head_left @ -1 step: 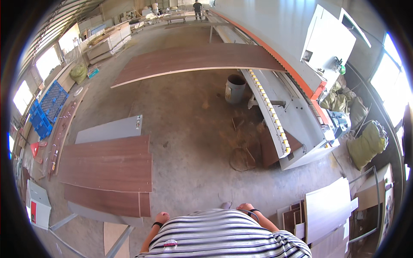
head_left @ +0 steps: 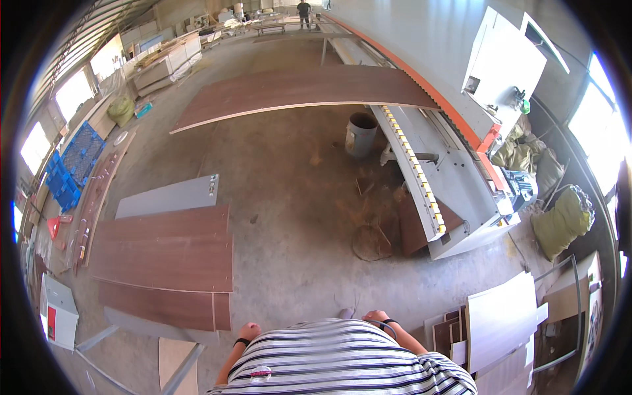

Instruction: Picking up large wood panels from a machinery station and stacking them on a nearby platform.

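Workshop concrete floor (head_left: 289,217) spreads out below, dusty and lit by windows along the left wall. At far left a blue pallet (head_left: 72,164) leans near the wall, with a white cabinet (head_left: 58,319) lower down. Just right of these, brown panels (head_left: 164,257) lie flat on the floor in a loose stack, a grey panel (head_left: 168,196) touching their upper edge. Near the bottom edge, the left hand (head_left: 249,331) hangs beside a striped shirt (head_left: 342,359), curled into a loose fist and gripping nothing, a dark band at its wrist; the brown panels are the nearest things to it, a little up and to its left. A long brown board (head_left: 296,89) rests across the upper middle, its right end on the machine's worktop (head_left: 421,118). A grey bucket (head_left: 361,133) stands on the floor under it, beside the machine. The right hand (head_left: 376,317) sits at the shirt's upper edge with a dark wrist band; whether it is open or closed I cannot tell. Pale boards (head_left: 503,319) lean at lower right, and green sacks (head_left: 559,220) slump against the right wall. A person (head_left: 303,9) stands far off at the top.
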